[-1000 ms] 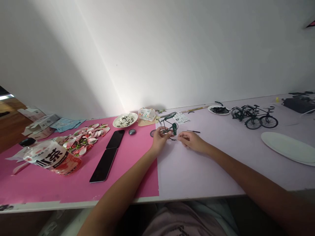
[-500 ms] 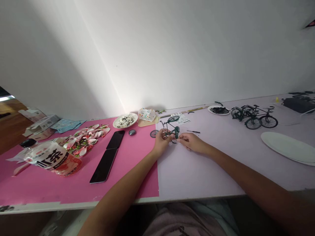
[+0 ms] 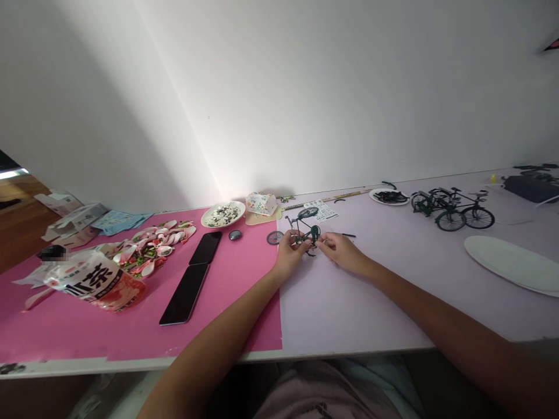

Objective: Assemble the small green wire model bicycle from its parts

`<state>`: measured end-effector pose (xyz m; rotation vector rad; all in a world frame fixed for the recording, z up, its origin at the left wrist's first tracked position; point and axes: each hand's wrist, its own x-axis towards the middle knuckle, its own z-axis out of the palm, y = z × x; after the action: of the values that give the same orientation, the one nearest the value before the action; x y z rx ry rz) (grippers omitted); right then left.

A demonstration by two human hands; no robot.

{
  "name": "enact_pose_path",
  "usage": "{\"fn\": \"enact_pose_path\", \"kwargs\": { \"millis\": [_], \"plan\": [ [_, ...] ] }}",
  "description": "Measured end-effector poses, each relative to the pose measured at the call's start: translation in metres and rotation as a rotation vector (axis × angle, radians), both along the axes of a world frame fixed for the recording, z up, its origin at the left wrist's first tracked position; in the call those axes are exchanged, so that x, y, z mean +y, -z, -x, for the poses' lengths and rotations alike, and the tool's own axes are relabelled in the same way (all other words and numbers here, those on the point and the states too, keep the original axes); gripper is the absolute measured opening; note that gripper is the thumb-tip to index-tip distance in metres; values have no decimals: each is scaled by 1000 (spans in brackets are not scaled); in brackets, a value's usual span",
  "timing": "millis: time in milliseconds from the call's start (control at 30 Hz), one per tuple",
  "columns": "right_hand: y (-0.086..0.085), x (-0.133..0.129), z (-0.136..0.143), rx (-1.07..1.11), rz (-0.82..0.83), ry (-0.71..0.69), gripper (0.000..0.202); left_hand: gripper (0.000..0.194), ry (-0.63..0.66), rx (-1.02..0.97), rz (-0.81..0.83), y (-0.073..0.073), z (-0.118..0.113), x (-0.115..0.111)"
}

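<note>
We are holding a little green toy bike (image 3: 305, 228) in the middle of the frame, just past the edge of the pink mat (image 3: 131, 314). Our left hand (image 3: 290, 251) is pinching its frame, fingers closed on it. Our right hand (image 3: 338, 249) has been sliding in from the right, and now its fingertips are touching the bike too, so both hands are meeting on it; a second ago they were apart. That is telling us the small fiddly work on the bike is starting. A loose wheel (image 3: 275, 237) is lying just left of our hands. Two finished bikes (image 3: 454, 207) are standing far off at the right, near a white plate (image 3: 510, 262).
</note>
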<state>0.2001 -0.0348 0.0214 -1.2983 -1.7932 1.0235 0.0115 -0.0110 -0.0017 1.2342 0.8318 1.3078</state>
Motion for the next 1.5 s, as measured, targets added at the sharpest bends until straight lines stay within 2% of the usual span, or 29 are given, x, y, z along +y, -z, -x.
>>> {"fn": "enact_pose_path", "kwargs": {
  "millis": [233,400,600,767,900,1067,1300,1400,1500],
  "plan": [
    [2,3,0,-10,-135,54,32,60,-8,16,32,-7,0,-7],
    [-2,4,-3,-33,-216,114,29,61,-30,-3,51,-8,-2,-7],
    [-8,22,-31,-145,-362,296,25,57,-142,44,59,-9,2,-1],
    [-7,42,-59,-242,-522,321,24,54,-188,47,58,-8,5,3],
    [-7,51,-75,-295,-567,353,23,53,-216,45,46,-8,6,5],
    [-2,52,-74,-334,-528,334,21,49,-287,43,21,-11,10,10],
    [-1,37,-57,-353,-404,221,25,42,-462,18,-80,-21,28,24],
    [-9,29,-55,-387,-316,98,28,40,-502,18,-105,-23,35,29],
    [-19,24,-55,-402,-161,-58,29,40,-515,23,-98,-21,36,30]
  ]
}}
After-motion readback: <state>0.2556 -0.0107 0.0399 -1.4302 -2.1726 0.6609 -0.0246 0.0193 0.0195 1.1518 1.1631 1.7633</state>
